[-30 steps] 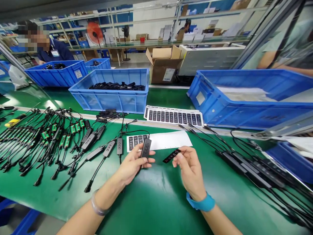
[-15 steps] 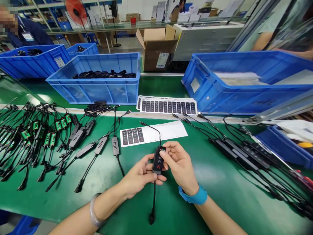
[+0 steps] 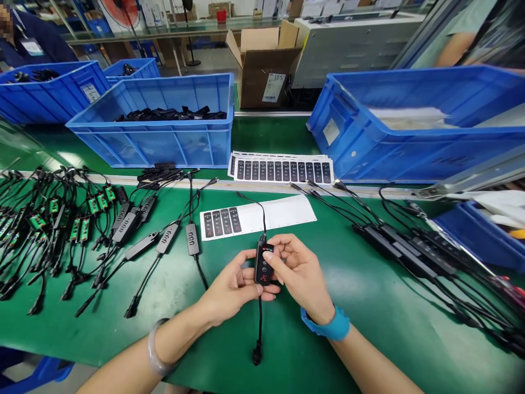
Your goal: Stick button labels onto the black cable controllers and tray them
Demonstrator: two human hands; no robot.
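Note:
A small black cable controller [image 3: 263, 268] with a printed face and a cord at each end is held between my hands. My left hand [image 3: 235, 287] grips its lower part from the left and beneath. My right hand [image 3: 297, 271] is closed on its right side, with the thumb pressed on the upper part of the face. The lower cord ends in a black connector [image 3: 257, 354]; the upper cord lies over a white label sheet [image 3: 279, 216]. Several black labels [image 3: 221, 221] sit on the left part of that sheet.
Grey controllers [image 3: 167, 238] and green circuit boards [image 3: 53, 205] with cables cover the left side. Finished-looking black controllers [image 3: 406, 254] lie at right. Behind are stacked label sheets [image 3: 285, 171], a blue bin of black parts [image 3: 151, 139], another blue bin [image 3: 410, 156] and a cardboard box [image 3: 256, 82].
The camera view has tilted slightly downward, so the background sits higher. Both hands keep hold of the controller, and the right thumb stays on its face.

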